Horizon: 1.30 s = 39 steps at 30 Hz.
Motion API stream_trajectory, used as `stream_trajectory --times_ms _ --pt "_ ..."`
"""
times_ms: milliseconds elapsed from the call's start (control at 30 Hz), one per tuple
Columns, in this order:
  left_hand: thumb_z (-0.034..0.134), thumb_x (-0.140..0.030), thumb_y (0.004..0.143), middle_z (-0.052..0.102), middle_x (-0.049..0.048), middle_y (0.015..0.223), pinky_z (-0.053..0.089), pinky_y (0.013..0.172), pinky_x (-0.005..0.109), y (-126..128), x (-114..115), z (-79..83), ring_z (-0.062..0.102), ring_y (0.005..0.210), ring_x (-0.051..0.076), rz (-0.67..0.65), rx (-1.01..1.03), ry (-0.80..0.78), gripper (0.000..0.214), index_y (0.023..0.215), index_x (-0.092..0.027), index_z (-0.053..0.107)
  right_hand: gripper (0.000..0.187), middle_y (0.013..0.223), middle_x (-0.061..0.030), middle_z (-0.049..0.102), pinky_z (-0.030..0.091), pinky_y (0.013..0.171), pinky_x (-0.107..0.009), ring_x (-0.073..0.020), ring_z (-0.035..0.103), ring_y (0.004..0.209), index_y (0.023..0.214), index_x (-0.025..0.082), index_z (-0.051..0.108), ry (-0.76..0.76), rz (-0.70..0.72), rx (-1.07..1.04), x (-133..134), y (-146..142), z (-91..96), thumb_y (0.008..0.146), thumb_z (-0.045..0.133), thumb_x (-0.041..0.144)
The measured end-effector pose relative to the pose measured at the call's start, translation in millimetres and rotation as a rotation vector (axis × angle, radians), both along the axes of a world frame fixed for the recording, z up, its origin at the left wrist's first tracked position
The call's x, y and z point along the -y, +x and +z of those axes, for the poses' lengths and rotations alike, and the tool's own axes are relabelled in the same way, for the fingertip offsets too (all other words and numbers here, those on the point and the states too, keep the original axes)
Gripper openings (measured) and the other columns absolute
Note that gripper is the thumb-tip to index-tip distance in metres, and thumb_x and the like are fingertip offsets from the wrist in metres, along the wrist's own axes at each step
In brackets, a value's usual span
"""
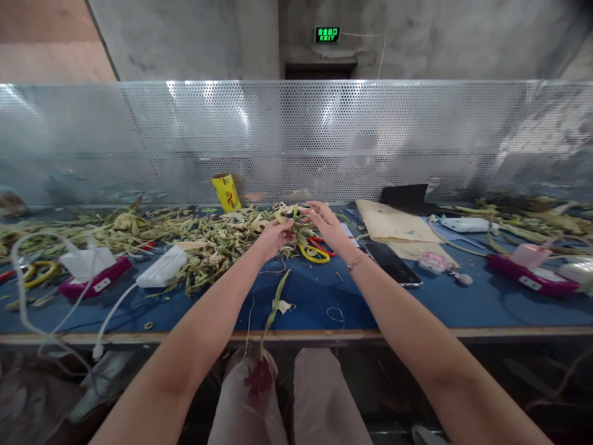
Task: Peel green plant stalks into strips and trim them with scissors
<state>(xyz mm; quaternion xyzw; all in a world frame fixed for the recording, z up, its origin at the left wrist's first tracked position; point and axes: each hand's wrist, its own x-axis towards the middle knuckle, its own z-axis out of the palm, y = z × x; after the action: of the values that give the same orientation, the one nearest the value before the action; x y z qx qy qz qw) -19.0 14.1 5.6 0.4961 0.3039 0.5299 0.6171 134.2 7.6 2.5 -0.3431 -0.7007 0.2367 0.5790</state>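
Over the far middle of the blue work surface, my left hand (277,237) is closed with its fingertips pinching a pale green plant stalk (295,214). My right hand (326,221) comes in from the other side, its thumb and fingers pinched together at the same stalk. A bracelet circles the right wrist. Just below both hands lie scissors with yellow and red handles (312,256). A heap of dried, withered plant pieces (217,247) spreads beneath and left of my left hand. One long stalk (277,301) lies nearer, hanging over the table's front edge.
A yellow box (226,192) stands behind the heap. Right of my hands are a black phone (393,264), brown cardboard (393,224) and a pink case (434,262). Left are a white power strip (162,266) and cables. A perforated metal screen (259,136) rises behind.
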Motion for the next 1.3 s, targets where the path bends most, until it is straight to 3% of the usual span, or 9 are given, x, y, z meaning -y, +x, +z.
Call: stream_trajectory --times_ms 133,267,467,567,767,933,1100,1300 --pt "0.064 -0.019 0.062 0.056 -0.0015 0.060 0.043 0.060 0.023 -0.3 3.7 3.7 0.054 0.054 0.008 -0.044 0.045 0.024 0.013 0.065 -0.014 0.052 0.027 0.101 -0.0084 0.056 0.047 0.078 -0.032 -0.0157 0.055 0.089 0.100 0.018 0.051 0.117 -0.167 0.152 -4.9 3.5 -3.9 0.073 0.049 0.019" --pt "0.055 -0.011 0.064 0.059 0.0009 0.063 0.045 0.069 0.024 -3.3 5.0 7.0 0.058 0.062 0.009 -0.092 0.107 0.044 0.007 0.071 -0.013 0.059 0.040 0.109 -0.0101 0.051 0.047 0.076 -0.031 -0.0171 0.052 0.097 0.105 0.018 0.050 0.233 -0.159 0.305 -5.4 7.3 -4.8 0.067 0.046 0.009" --pt "0.061 -0.016 0.068 0.058 -0.0007 0.064 0.045 0.070 0.021 -3.4 8.1 10.4 0.055 0.062 0.006 -0.020 0.170 0.085 0.009 0.076 -0.014 0.062 0.040 0.108 -0.0103 0.055 0.039 0.092 -0.039 -0.0204 0.049 0.105 0.106 0.017 0.052 0.310 -0.167 0.418 -2.3 5.6 -5.1 0.066 0.050 0.013" --pt "0.065 -0.018 0.067 0.058 -0.0017 0.063 0.044 0.066 0.019 -1.9 9.0 11.1 0.054 0.059 0.005 0.007 0.173 0.083 0.010 0.077 -0.015 0.062 0.038 0.108 -0.0096 0.058 0.040 0.091 -0.038 -0.0204 0.052 0.103 0.105 0.017 0.054 0.305 -0.197 0.429 -1.5 3.1 -6.0 0.068 0.052 0.016" --pt "0.066 -0.023 0.068 0.062 -0.0009 0.065 0.046 0.068 0.020 -0.2 5.2 5.8 0.057 0.062 0.006 -0.008 0.148 0.072 0.015 0.080 -0.015 0.063 0.036 0.103 -0.0075 0.064 0.033 0.093 -0.044 -0.0236 0.055 0.100 0.106 0.020 0.056 0.340 -0.399 0.462 1.4 3.5 -5.2 0.071 0.057 0.026" --pt "0.068 -0.026 0.065 0.064 0.0015 0.066 0.047 0.073 0.024 2.6 6.9 3.3 0.061 0.068 0.009 -0.026 0.095 0.098 0.018 0.077 -0.013 0.064 0.021 0.099 -0.0045 0.066 0.026 0.098 -0.045 -0.0217 0.055 0.101 0.094 0.025 0.064 0.459 -0.448 0.420 5.1 7.7 -2.0 0.076 0.056 0.031" --pt "0.072 -0.021 0.058 0.063 0.0010 0.067 0.047 0.073 0.025 2.7 9.3 2.9 0.059 0.067 0.009 -0.026 0.100 0.102 0.021 0.076 -0.014 0.065 0.016 0.083 -0.0036 0.069 0.043 0.083 -0.039 -0.0193 0.060 0.083 0.077 0.025 0.069 0.437 -0.365 0.251 4.7 2.9 -0.3 0.077 0.054 0.031" --pt "0.073 -0.022 0.055 0.059 -0.0030 0.069 0.041 0.062 0.020 5.2 6.6 -3.7 0.051 0.062 0.006 0.025 -0.004 0.198 0.030 0.083 -0.017 0.062 0.014 0.076 -0.0058 0.067 0.047 0.073 -0.035 -0.0187 0.060 0.075 0.070 0.022 0.067 0.385 -0.327 0.181 4.8 -7.0 -2.9 0.075 0.054 0.024"
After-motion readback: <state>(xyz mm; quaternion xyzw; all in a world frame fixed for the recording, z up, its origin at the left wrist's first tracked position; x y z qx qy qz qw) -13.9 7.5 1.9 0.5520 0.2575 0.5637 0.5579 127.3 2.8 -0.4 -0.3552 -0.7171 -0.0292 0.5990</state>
